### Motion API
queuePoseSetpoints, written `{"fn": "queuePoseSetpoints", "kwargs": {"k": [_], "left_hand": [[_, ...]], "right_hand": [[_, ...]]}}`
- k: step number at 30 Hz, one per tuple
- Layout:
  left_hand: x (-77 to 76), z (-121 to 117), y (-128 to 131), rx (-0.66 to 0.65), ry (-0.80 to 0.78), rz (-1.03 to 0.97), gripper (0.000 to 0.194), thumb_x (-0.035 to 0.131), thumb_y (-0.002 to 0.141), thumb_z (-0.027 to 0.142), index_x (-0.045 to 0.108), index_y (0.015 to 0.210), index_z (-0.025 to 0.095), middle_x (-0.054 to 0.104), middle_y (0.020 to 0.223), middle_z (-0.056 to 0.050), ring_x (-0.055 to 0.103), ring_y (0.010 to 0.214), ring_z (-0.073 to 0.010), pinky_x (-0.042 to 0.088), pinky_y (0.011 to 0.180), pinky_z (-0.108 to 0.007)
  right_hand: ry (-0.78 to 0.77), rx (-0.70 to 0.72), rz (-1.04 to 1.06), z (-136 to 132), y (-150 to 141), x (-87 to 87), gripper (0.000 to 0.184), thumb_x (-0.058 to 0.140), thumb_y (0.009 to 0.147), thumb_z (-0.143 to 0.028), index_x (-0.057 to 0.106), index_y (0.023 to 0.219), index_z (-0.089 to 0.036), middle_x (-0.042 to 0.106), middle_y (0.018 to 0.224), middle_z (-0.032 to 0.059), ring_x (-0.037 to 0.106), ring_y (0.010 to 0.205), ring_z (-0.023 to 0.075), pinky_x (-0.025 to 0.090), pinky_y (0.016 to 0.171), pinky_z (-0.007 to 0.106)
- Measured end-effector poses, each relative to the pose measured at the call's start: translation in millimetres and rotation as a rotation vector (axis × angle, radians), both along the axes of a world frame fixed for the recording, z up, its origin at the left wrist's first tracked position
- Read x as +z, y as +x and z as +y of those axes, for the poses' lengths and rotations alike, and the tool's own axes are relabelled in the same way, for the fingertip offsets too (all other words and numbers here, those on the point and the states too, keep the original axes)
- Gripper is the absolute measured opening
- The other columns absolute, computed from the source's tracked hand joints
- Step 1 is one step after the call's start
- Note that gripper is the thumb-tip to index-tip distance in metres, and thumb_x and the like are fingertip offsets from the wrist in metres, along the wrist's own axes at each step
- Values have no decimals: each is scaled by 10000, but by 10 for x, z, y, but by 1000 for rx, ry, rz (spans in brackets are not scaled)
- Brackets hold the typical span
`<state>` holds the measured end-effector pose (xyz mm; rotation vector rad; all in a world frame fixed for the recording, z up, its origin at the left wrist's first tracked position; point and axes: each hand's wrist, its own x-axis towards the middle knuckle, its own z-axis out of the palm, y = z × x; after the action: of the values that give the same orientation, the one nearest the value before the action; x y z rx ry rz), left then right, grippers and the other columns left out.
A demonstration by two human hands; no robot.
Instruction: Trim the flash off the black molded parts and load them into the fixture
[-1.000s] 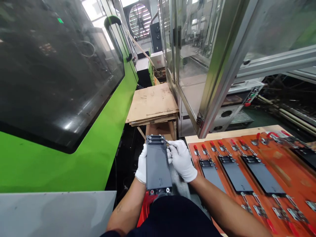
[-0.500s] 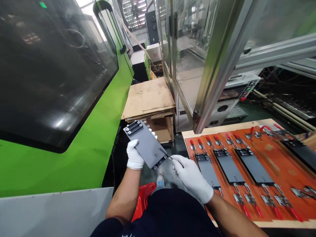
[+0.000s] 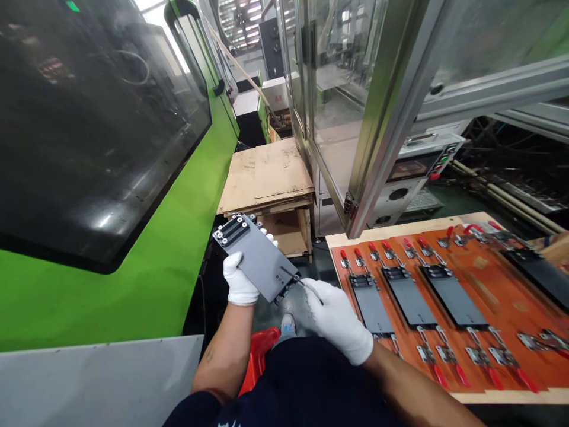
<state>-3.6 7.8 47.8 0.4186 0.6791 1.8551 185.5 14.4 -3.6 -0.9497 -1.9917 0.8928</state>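
Note:
My left hand (image 3: 239, 281), in a white glove, grips a flat grey rectangular plate (image 3: 258, 256) by its left edge, tilted with its ribbed end up and to the left. My right hand (image 3: 338, 318), also gloved, pinches a thin dark pointed tool (image 3: 306, 285) whose tip touches the plate's lower right corner. An orange fixture board (image 3: 484, 290) on my right carries several similar grey plates (image 3: 409, 302) held under red-handled toggle clamps (image 3: 345, 260).
A green machine (image 3: 178, 237) with a dark window fills the left side. A stack of flattened cardboard (image 3: 265, 178) lies ahead. A glass and aluminium enclosure (image 3: 382, 107) stands to the upper right. Below my arms are a red stool (image 3: 260, 356) and my dark trousers.
The plate went from lying straight in both hands to tilted left in my left hand alone. My right hand dropped to its lower corner with the tool. The view shifted slightly.

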Motion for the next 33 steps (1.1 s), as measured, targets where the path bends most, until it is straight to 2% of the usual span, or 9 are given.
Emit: {"fn": "queuePoseSetpoints", "kwargs": {"k": [3, 8, 12, 18, 25, 33], "left_hand": [[-15, -12, -9, 11, 3, 10, 617, 614, 723, 390, 635, 1303, 180, 726, 1206, -105, 661, 1147, -299, 439, 1120, -467], [-3, -8, 4, 31, 39, 29, 660, 635, 712, 389, 603, 1345, 203, 723, 1206, -100, 663, 1132, -281, 447, 1109, -438], [27, 0, -10, 37, 54, 21, 682, 626, 723, 385, 571, 1386, 236, 701, 1267, -78, 651, 1162, -290, 447, 1110, -445], [36, 13, -54, 49, 88, 31, 699, 626, 724, 377, 556, 1403, 229, 679, 1308, -90, 645, 1176, -289, 465, 1096, -443], [25, 12, -59, 55, 80, 39, 720, 629, 729, 398, 529, 1422, 234, 646, 1356, -99, 616, 1223, -301, 442, 1119, -455], [57, 40, -56, 45, 85, 46, 690, 634, 722, 403, 567, 1387, 233, 687, 1285, -92, 664, 1119, -290, 481, 1071, -439]], "right_hand": [[-41, -54, 29, 21, -18, 2, 301, 453, 949, -223, 749, 1005, -231, 783, 965, 59, 741, 852, 206, 607, 767, 313], [-119, -62, 27, 15, -55, 24, 288, 490, 934, -232, 752, 1054, -219, 783, 975, 66, 746, 888, 225, 619, 794, 345], [-89, -120, 117, 17, -56, 28, 316, 467, 954, -249, 756, 1078, -222, 783, 1018, 82, 750, 912, 222, 627, 818, 350], [-44, -56, 122, 39, -60, 57, 323, 459, 959, -247, 765, 1060, -235, 785, 1025, 68, 751, 908, 208, 624, 822, 327], [-60, -62, 113, 53, -85, 77, 339, 447, 966, -248, 766, 1078, -234, 784, 1032, 71, 749, 917, 209, 624, 813, 332], [-14, -46, 114, 92, -88, 90, 345, 437, 960, -221, 764, 1069, -240, 786, 1003, 60, 748, 893, 200, 625, 792, 313]]}}
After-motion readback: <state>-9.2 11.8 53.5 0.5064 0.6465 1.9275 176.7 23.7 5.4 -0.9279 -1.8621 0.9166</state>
